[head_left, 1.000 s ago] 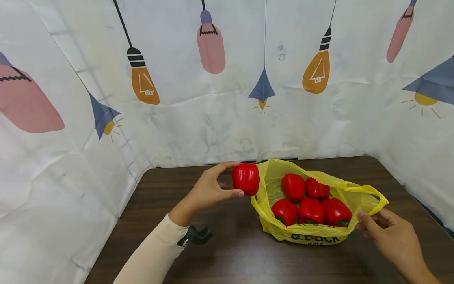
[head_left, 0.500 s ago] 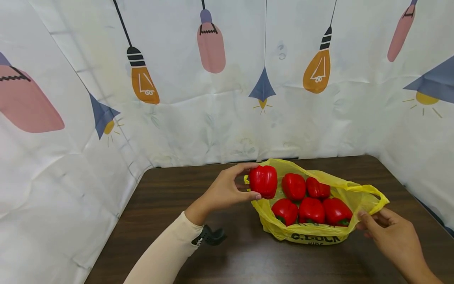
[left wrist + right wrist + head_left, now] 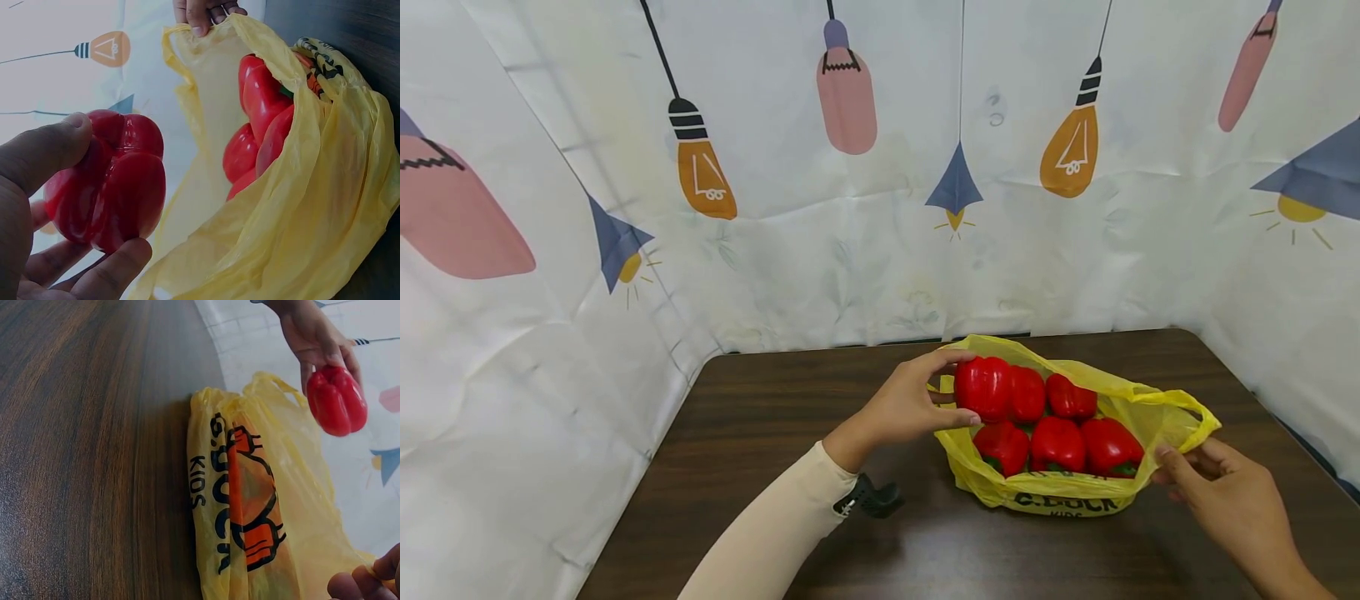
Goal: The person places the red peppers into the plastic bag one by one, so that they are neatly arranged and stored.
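My left hand (image 3: 898, 404) holds a red bell pepper (image 3: 982, 389) between thumb and fingers, at the left side of the opening of a yellow plastic bag (image 3: 973, 479). In the left wrist view that bell pepper (image 3: 115, 178) shows its lobes, with the thumb on one side and fingertips on the other. Several more red bell peppers (image 3: 1058, 444) lie inside the bag. At its right end my right hand (image 3: 1232, 492) pinches the bag's rim by the handle, keeping the mouth spread. Black lettering marks the bag's front (image 3: 219, 487).
The bag stands on a dark brown wooden table (image 3: 760, 467). Behind and beside the table hangs a white cloth (image 3: 820, 258) printed with lamps and bulbs. A black strap (image 3: 872, 497) sits at my left wrist.
My left hand has carried the bell pepper rightward, from beside the bag to over its left part. The right hand and the bag have stayed nearly still.
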`<action>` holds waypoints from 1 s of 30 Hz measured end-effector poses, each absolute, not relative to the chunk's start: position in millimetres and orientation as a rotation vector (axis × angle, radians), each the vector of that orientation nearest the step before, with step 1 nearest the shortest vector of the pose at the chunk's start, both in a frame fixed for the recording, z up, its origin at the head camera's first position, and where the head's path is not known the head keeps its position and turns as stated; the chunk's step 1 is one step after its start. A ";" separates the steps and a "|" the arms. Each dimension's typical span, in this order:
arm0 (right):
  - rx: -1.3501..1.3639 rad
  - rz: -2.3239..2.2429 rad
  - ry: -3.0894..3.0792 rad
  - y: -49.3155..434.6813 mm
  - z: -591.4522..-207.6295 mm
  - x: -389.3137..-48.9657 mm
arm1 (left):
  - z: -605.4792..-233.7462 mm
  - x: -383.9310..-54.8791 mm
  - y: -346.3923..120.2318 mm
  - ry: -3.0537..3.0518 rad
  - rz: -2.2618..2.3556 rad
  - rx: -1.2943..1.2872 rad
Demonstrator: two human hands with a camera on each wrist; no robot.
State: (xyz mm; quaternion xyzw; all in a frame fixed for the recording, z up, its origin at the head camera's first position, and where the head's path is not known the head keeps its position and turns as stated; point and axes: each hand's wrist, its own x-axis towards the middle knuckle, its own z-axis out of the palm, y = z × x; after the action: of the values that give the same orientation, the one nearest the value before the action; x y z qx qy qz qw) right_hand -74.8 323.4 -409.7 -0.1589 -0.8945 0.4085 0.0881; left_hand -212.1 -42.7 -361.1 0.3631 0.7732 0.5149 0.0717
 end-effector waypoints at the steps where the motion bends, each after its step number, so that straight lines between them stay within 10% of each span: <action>1: -0.473 1.213 -2.663 323.2 -409.8 -74.8 | -361.9 -212.3 -40.6 2.316 1.551 1.090; 30: -0.476 1.174 -2.648 322.4 -412.6 -75.6 | -380.8 -216.0 2.9 2.413 1.483 0.937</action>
State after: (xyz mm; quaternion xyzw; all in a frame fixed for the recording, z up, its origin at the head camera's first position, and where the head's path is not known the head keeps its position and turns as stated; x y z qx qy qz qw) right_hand -75.6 322.4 -412.6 -0.1612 -0.8974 0.3977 0.1028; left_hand -216.0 2.9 -380.8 0.3130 0.8063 0.4956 0.0791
